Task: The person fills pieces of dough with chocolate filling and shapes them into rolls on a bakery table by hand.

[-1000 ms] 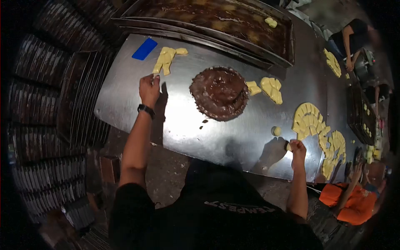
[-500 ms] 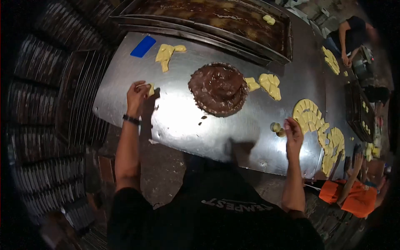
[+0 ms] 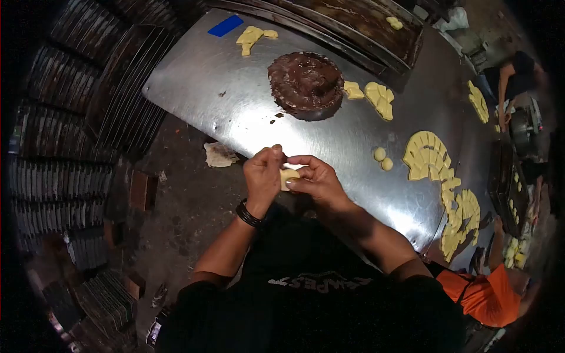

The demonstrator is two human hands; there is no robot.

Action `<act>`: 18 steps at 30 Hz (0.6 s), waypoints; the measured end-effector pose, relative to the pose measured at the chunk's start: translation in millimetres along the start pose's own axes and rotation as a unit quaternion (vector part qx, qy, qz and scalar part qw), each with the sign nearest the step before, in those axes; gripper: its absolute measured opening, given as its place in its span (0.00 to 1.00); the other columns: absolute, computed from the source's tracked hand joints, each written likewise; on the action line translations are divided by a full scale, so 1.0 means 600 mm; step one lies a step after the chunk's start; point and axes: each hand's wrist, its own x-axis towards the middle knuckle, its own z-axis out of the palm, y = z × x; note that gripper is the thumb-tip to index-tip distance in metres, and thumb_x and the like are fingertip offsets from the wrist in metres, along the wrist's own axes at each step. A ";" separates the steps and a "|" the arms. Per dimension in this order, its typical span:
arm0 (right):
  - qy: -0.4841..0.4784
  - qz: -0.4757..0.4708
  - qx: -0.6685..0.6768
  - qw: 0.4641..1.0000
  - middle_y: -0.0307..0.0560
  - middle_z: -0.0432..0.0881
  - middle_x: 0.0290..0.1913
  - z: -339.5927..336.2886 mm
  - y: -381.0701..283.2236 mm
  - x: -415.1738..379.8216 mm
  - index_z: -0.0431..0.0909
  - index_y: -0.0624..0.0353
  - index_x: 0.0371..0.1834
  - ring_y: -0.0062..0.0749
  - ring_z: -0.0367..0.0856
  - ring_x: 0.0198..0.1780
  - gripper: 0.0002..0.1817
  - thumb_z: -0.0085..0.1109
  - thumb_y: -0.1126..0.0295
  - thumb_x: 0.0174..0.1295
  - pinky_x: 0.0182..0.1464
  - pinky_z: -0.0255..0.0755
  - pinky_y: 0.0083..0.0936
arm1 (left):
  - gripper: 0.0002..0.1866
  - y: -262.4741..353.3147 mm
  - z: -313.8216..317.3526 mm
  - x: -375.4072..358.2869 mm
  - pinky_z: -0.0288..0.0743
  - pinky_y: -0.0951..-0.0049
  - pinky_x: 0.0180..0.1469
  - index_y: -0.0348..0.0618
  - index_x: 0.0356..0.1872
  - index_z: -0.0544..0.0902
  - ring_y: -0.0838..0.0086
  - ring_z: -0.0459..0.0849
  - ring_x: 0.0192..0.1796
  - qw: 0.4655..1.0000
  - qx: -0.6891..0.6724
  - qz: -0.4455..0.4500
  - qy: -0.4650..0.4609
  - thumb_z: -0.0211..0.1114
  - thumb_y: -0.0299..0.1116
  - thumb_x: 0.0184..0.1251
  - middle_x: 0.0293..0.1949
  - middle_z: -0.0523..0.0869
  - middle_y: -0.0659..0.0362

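Both hands meet at the table's near edge around a small piece of yellow dough [image 3: 288, 178]. My left hand [image 3: 263, 175] pinches the dough from the left, a dark band on its wrist. From the right, my right hand [image 3: 316, 181] grips the same piece between thumb and fingers. Beyond them a round mound of dark brown filling [image 3: 307, 84] sits on the metal table [image 3: 347, 141]. Flat dough pieces [image 3: 379, 100] lie to its right, and two dough balls [image 3: 382, 159] rest nearer. Many cut dough pieces [image 3: 428, 154] spread farther right.
A blue scraper [image 3: 225, 26] and more dough [image 3: 251, 39] lie at the far left of the table. Large baking trays [image 3: 347, 29] stand along the back. Racks of trays [image 3: 65, 135] fill the left. A person in orange [image 3: 489, 296] and another person [image 3: 513, 79] are at the right.
My hands have come together from opposite sides of the table, now both on the dough piece that was in my left hand. The two balls by my right hand now lie uncovered. The view has shifted.
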 end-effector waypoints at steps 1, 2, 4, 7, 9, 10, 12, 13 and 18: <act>-0.018 0.037 0.052 0.998 0.48 0.82 0.42 -0.006 -0.009 0.001 0.57 0.62 0.68 0.27 0.82 0.43 0.33 0.60 0.80 0.60 0.44 0.77 0.23 | 0.22 -0.022 -0.003 0.004 0.71 0.75 0.42 0.31 0.41 0.78 0.75 0.77 0.38 1.000 0.019 -0.014 -0.015 0.53 0.47 0.73 0.36 0.80 0.54; -0.050 0.051 0.041 0.997 0.49 0.81 0.45 -0.008 -0.015 0.008 0.49 0.58 0.72 0.29 0.82 0.43 0.36 0.57 0.76 0.62 0.44 0.77 0.24 | 0.24 -0.028 0.003 0.011 0.71 0.72 0.46 0.31 0.47 0.76 0.71 0.77 0.43 0.998 0.036 -0.029 -0.032 0.50 0.48 0.73 0.43 0.78 0.50; -0.043 0.149 0.036 0.987 0.49 0.80 0.48 0.004 -0.031 0.007 0.47 0.56 0.73 0.30 0.83 0.43 0.38 0.58 0.74 0.63 0.44 0.77 0.24 | 0.29 -0.055 0.002 0.022 0.68 0.67 0.55 0.33 0.58 0.69 0.62 0.74 0.53 0.994 0.046 -0.033 -0.093 0.45 0.52 0.74 0.55 0.72 0.45; -0.082 0.196 0.069 0.975 0.48 0.78 0.50 0.005 -0.034 0.049 0.46 0.54 0.74 0.31 0.83 0.41 0.39 0.58 0.70 0.63 0.41 0.78 0.22 | 0.30 -0.054 -0.018 0.049 0.64 0.62 0.63 0.37 0.64 0.63 0.63 0.71 0.60 0.982 0.005 -0.074 -0.175 0.37 0.53 0.76 0.57 0.71 0.49; -0.126 0.184 0.120 0.967 0.47 0.79 0.48 0.001 -0.026 0.094 0.47 0.54 0.74 0.31 0.83 0.40 0.38 0.58 0.70 0.63 0.40 0.78 0.21 | 0.30 -0.056 -0.038 0.080 0.64 0.62 0.63 0.35 0.62 0.64 0.62 0.71 0.59 0.986 -0.024 -0.039 -0.161 0.35 0.52 0.76 0.57 0.71 0.49; -0.073 0.167 0.067 0.981 0.45 0.80 0.44 -0.006 -0.014 0.122 0.54 0.55 0.72 0.27 0.83 0.37 0.35 0.59 0.70 0.63 0.37 0.77 0.18 | 0.30 -0.061 -0.050 0.103 0.64 0.62 0.63 0.34 0.62 0.65 0.62 0.71 0.59 0.991 -0.025 -0.020 -0.133 0.35 0.52 0.76 0.56 0.71 0.49; 0.025 0.038 -0.123 0.991 0.42 0.82 0.37 0.020 -0.050 0.174 0.67 0.59 0.64 0.23 0.81 0.37 0.26 0.60 0.71 0.62 0.40 0.76 0.21 | 0.30 -0.045 -0.079 0.141 0.68 0.64 0.57 0.34 0.61 0.66 0.64 0.74 0.56 0.992 -0.066 -0.059 -0.091 0.35 0.52 0.76 0.55 0.73 0.48; 0.073 -0.053 -0.228 0.969 0.40 0.82 0.35 0.024 -0.061 0.205 0.71 0.60 0.61 0.22 0.80 0.37 0.23 0.60 0.71 0.62 0.40 0.76 0.23 | 0.28 -0.048 -0.099 0.164 0.73 0.69 0.50 0.36 0.58 0.68 0.68 0.77 0.50 0.979 -0.139 -0.144 -0.051 0.37 0.51 0.76 0.54 0.74 0.48; 0.282 -0.172 -0.722 0.608 0.58 0.83 0.38 0.023 -0.101 0.326 0.78 0.63 0.46 0.48 0.82 0.41 0.15 0.56 0.82 0.53 0.42 0.75 0.34 | 0.19 -0.082 -0.218 0.237 0.76 0.73 0.40 0.38 0.47 0.76 0.73 0.82 0.39 0.975 -0.129 -0.144 -0.107 0.51 0.45 0.73 0.41 0.82 0.56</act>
